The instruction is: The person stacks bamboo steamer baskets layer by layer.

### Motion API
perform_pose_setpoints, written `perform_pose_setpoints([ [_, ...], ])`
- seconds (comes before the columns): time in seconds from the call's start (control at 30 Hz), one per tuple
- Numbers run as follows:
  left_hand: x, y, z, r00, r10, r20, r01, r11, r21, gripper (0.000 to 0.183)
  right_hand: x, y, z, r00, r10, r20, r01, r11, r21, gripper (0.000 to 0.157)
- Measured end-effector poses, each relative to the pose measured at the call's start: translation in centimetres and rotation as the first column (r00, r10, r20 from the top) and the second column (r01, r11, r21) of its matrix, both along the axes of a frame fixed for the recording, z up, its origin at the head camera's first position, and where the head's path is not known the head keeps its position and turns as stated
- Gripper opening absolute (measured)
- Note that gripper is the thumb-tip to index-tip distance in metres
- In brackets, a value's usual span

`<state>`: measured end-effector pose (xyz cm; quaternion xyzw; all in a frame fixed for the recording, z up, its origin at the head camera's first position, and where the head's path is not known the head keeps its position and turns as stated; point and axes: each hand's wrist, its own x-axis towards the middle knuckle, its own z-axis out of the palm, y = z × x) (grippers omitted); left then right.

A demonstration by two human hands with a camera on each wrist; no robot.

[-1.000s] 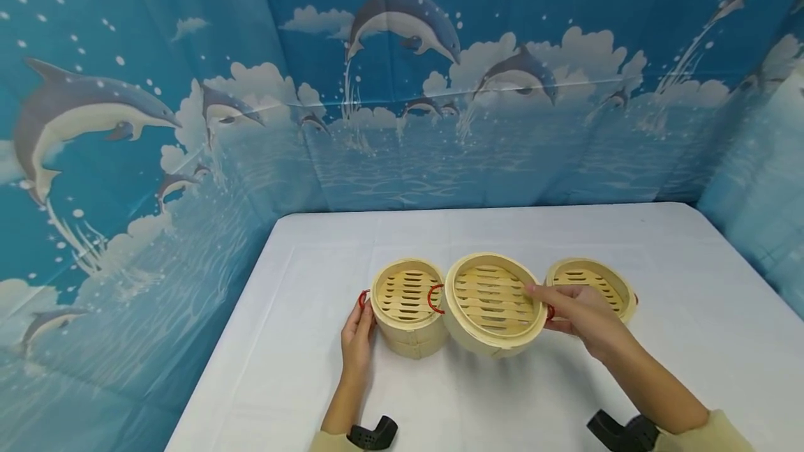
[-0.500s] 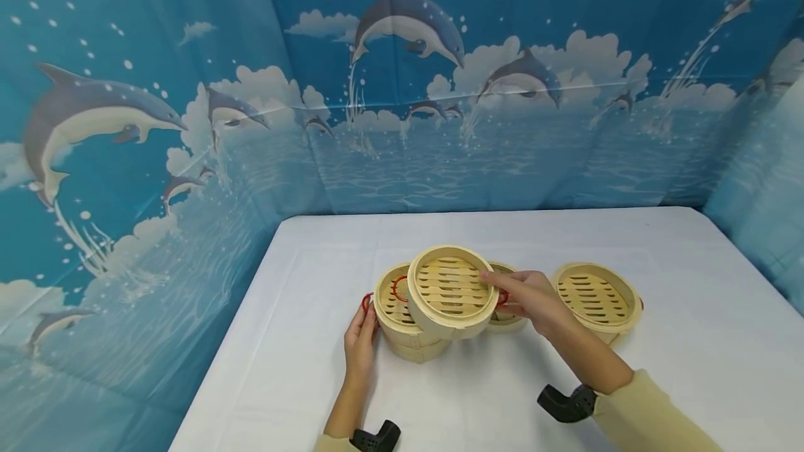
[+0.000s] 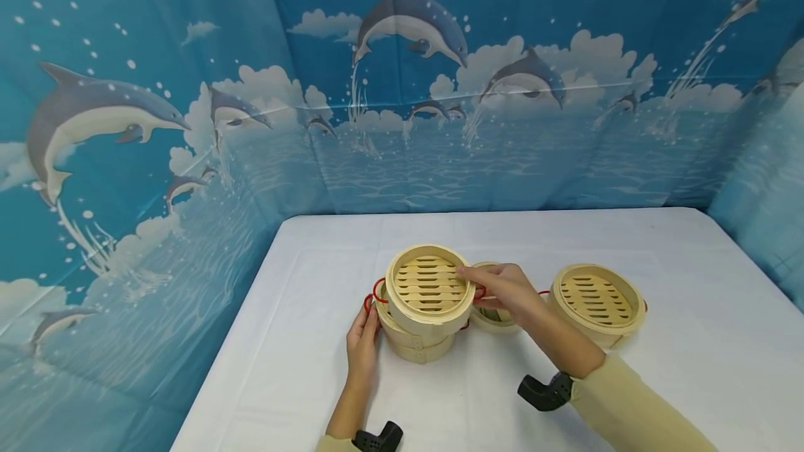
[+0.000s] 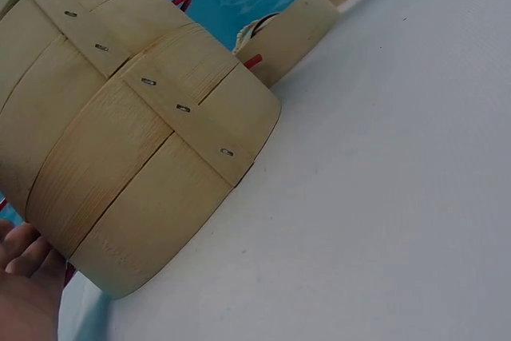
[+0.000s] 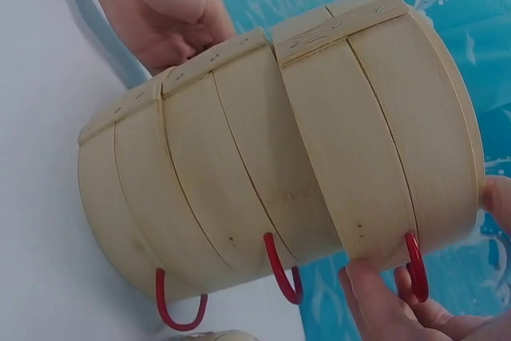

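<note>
My right hand (image 3: pixel 511 288) grips a round bamboo steamer basket (image 3: pixel 430 286) with a slatted base and red side handles, thumb on its rim and fingers below. It sits over a stack of two bamboo steamers (image 3: pixel 417 351), slightly tilted and covering most of their top. My left hand (image 3: pixel 362 351) holds the stack's left side by a red handle, its fingers partly hidden in the left wrist view. In the right wrist view, the held basket (image 5: pixel 359 133) meets the stack (image 5: pixel 200 173) at the rim, a little offset from it.
Behind my right hand stands a low bamboo ring (image 3: pixel 496 325), partly hidden. Farther right is another slatted steamer (image 3: pixel 597 298) with red handles. All stand on a white-covered table (image 3: pixel 314 264), backed by a blue dolphin curtain (image 3: pixel 402 159).
My right hand has carried the basket leftward from beside the stack to over it, bringing the low ring behind into view. My left hand has stayed at the stack's side.
</note>
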<state>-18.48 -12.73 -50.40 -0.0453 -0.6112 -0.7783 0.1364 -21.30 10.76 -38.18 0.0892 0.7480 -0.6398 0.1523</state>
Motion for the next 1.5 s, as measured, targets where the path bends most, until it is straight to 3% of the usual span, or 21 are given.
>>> perform_pose_setpoints([
  [0.1, 0.1, 0.0, 0.1, 0.998, 0.000, -0.060, -0.001, 1.000, -0.013, 0.041, -0.1, -0.4, 0.1, 1.000, 0.007, 0.012, -0.007, 1.000, 0.003, 0.059],
  [0.2, 0.2, 0.0, 0.2, 0.998, 0.006, -0.064, -0.008, 1.000, -0.019, 0.040, -0.2, -0.8, 0.2, 1.000, -0.002, 0.024, 0.002, 1.000, 0.018, 0.058],
  [0.37, 0.2, 0.2, 0.3, 0.998, 0.029, 0.057, -0.030, 0.999, 0.019, 0.044, -0.3, -1.5, 0.6, 0.999, -0.010, 0.035, 0.008, 0.998, 0.055, 0.057],
  [0.5, 0.1, 0.2, 0.5, 0.994, 0.021, 0.104, -0.026, 0.999, 0.046, 0.044, -0.3, -2.0, 0.8, 0.999, -0.019, 0.031, 0.016, 0.997, 0.079, 0.059],
  [0.73, 0.1, 0.1, 0.5, 0.996, 0.013, 0.093, -0.016, 0.999, 0.035, 0.045, -0.4, -2.3, 1.1, 1.000, -0.018, 0.023, 0.015, 0.993, 0.114, 0.065],
  [0.97, 0.0, -0.1, 0.4, 0.995, 0.038, 0.094, -0.040, 0.999, 0.014, 0.045, -0.6, -2.5, 1.3, 0.999, -0.006, 0.032, 0.002, 0.992, 0.122, 0.064],
  [1.5, 0.1, 0.1, 0.6, 0.997, 0.029, 0.077, -0.032, 0.999, 0.034, 0.042, -0.8, -2.8, 1.2, 1.000, -0.002, 0.002, 0.002, 0.992, 0.125, 0.060],
])
